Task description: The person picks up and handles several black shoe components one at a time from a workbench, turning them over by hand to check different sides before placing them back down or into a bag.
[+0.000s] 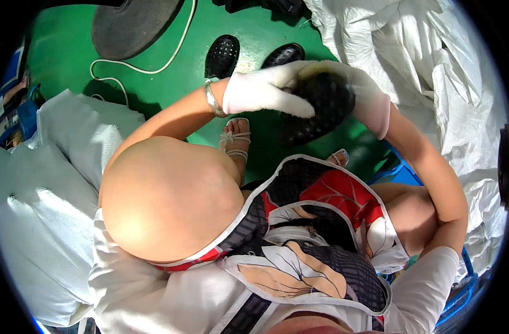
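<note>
Both my hands wear white knitted gloves and hold a black clog (327, 103) above the floor, in front of my knees. From the left, my left hand (268, 92) grips it, the thumb lying along the near side and the other fingers over the far edge. My right hand (368, 94) is closed round its right end, with those fingertips partly hidden. The clog is tilted and a little blurred. Beyond my hands, a black clog with round holes (222, 55) stands on the green floor, and a second black clog (283, 54) lies just right of it.
A round dark base (133, 28) stands on the green floor (174, 75) at far left, with a pale cable (148, 71) curving past it. White sacks (48, 206) are piled on my left. Crumpled white sheeting (399, 61) fills the right side. Blue chair frame parts (460, 292) show beside me.
</note>
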The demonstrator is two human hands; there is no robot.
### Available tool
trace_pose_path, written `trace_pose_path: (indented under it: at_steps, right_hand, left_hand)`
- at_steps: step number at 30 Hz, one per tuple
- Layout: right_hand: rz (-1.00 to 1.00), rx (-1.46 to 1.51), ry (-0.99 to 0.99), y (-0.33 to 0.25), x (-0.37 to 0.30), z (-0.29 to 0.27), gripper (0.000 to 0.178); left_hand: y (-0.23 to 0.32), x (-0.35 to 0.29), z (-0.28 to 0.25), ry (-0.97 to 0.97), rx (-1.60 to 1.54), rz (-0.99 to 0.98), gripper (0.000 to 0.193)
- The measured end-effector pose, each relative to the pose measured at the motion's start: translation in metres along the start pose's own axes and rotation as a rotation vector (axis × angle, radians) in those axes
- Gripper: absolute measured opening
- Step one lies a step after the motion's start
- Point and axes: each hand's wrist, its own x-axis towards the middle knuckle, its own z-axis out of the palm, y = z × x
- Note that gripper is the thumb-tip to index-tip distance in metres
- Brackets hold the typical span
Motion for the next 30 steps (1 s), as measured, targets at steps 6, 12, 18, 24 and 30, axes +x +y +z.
trace_pose_path:
  at_steps: [6, 12, 18, 24, 30]
  right_hand:
    - [0.464, -0.130, 0.112, 0.011, -0.010, -0.011, 0.040]
    - [0.565, -0.135, 0.042, 0.026, -0.016, -0.018, 0.039]
    - [0.576, -0.186, -0.010, 0.022, -0.011, -0.017, 0.039]
    - [0.518, -0.675, 0.070, -0.010, -0.023, -0.051, 0.032]
    - [0.577, -0.806, 0.685, -0.051, -0.072, -0.179, 0.037]
  left_hand:
    - [-0.052, -0.055, -0.053, 0.553, 0.055, -0.091, 0.064]
    - [-0.121, -0.086, -0.114, 1.038, 0.188, -0.253, 0.065]
    - [-0.153, -0.073, -0.112, 1.333, 0.819, -0.536, 0.057]
    - [-0.172, -0.061, -0.115, 1.150, 0.749, -0.421, 0.067]
    - [-0.162, -0.067, -0.105, 1.266, 0.857, -0.416, 0.065]
